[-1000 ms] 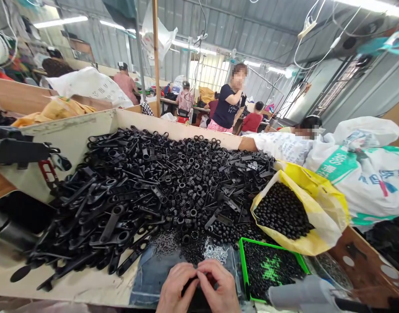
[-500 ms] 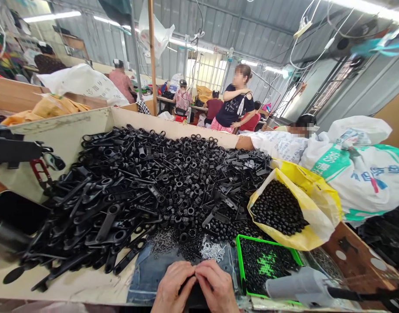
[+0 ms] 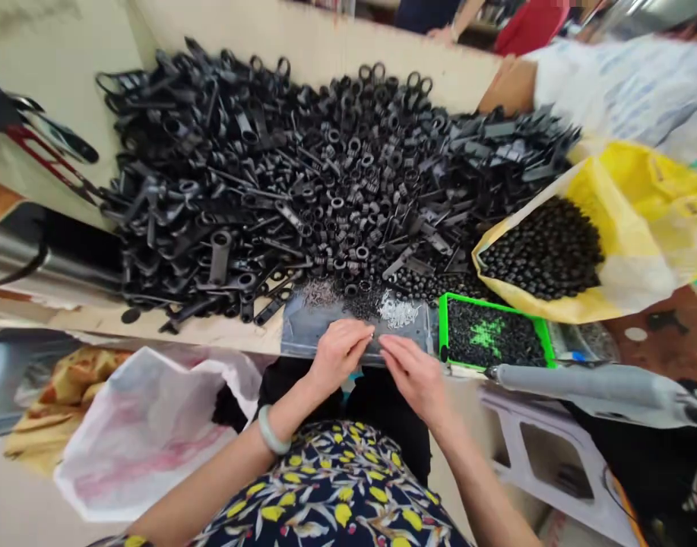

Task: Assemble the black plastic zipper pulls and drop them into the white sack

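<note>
My left hand (image 3: 341, 355) is over the front edge of a dark work mat (image 3: 302, 334), thumb and fingertips pinched on a tiny piece whose kind I cannot make out. Close beside it, my right hand (image 3: 415, 374) has its fingers drawn together, a small gap between the two hands' tips. Whatever it may hold is hidden. Just beyond the fingers lie a pile of small silvery pins or screws (image 3: 398, 310), a duller grey pile (image 3: 319, 293) and small black parts (image 3: 360, 307). To the right stands a green tray (image 3: 444, 315) of tiny black pieces.
A heap of black plastic parts (image 3: 220, 258) and rings (image 3: 353, 144) fills the bench behind. At right are a yellow bag (image 3: 638, 205) of black balls (image 3: 542, 251) and a grey pen-shaped power tool (image 3: 587, 387). A white bag (image 3: 137, 441) hangs at lower left.
The view has tipped down from the room to the bench and my lap. My hands, whose fingertips met before, are now slightly apart at the mat's front edge.
</note>
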Action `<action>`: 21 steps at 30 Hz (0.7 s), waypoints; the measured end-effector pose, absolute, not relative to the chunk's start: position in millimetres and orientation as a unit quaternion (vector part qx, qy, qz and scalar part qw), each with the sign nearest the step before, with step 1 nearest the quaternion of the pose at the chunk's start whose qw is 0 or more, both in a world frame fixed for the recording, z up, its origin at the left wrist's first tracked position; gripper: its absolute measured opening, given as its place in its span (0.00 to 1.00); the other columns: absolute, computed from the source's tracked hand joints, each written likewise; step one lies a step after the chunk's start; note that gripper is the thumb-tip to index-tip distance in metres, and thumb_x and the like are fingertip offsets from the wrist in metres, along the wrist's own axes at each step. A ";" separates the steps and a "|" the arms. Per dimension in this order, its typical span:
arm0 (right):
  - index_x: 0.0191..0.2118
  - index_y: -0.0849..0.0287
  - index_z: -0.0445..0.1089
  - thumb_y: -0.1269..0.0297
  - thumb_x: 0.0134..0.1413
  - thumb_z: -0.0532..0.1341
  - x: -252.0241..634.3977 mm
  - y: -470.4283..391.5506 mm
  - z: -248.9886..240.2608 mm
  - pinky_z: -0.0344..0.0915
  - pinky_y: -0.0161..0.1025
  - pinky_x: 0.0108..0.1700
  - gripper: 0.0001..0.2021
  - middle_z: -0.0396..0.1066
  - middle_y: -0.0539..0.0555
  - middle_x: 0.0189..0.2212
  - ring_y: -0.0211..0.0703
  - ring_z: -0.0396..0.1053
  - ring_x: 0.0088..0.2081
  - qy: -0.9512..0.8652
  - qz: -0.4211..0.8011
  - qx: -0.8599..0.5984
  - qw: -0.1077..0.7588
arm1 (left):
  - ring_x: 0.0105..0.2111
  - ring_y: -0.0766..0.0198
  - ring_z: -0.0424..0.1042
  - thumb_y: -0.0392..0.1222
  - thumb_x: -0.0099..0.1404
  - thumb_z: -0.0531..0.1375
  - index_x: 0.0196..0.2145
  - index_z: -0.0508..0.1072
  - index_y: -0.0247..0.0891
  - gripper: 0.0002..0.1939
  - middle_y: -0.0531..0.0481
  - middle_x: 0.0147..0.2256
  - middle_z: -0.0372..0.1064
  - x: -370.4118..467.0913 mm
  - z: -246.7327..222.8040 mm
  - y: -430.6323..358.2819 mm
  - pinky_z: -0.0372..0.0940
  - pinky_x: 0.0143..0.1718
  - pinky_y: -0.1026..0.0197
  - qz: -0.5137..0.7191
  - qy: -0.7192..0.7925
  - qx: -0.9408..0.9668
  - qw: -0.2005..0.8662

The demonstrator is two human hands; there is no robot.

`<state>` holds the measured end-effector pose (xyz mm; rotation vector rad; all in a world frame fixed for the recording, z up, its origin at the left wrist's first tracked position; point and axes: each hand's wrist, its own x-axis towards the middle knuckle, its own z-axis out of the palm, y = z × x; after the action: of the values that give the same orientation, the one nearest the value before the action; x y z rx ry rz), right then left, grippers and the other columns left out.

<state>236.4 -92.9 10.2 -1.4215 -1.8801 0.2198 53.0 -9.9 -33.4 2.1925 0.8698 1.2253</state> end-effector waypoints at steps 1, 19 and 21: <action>0.56 0.56 0.75 0.75 0.68 0.62 239.1 -108.0 12.7 0.76 0.37 0.54 0.15 0.80 0.58 0.50 0.42 0.80 0.48 -0.730 0.085 -0.570 0.367 | 0.44 0.57 0.81 0.36 0.74 0.62 0.47 0.79 0.39 0.07 0.46 0.41 0.83 53.0 -34.4 -9.7 0.74 0.51 0.51 0.441 0.321 0.800 0.252; 0.49 0.53 0.67 0.59 0.59 0.71 296.7 -106.6 54.9 0.81 0.47 0.35 0.16 0.75 0.46 0.32 0.39 0.74 0.24 -0.434 0.238 -0.576 0.651 | 0.42 0.58 0.81 0.36 0.71 0.63 0.42 0.80 0.39 0.05 0.47 0.38 0.83 57.9 -30.3 -15.8 0.72 0.51 0.51 0.440 0.375 0.765 0.285; 0.45 0.54 0.69 0.55 0.58 0.71 278.0 -87.7 51.4 0.81 0.45 0.34 0.15 0.76 0.47 0.30 0.40 0.75 0.25 -0.467 0.276 -0.551 0.634 | 0.42 0.57 0.80 0.36 0.70 0.64 0.41 0.79 0.39 0.04 0.48 0.38 0.83 60.2 -30.1 -17.1 0.71 0.51 0.51 0.443 0.385 0.757 0.288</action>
<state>278.0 -87.7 51.4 -1.2594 -1.0686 0.6322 60.2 -17.1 -30.1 2.0211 1.0280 1.1835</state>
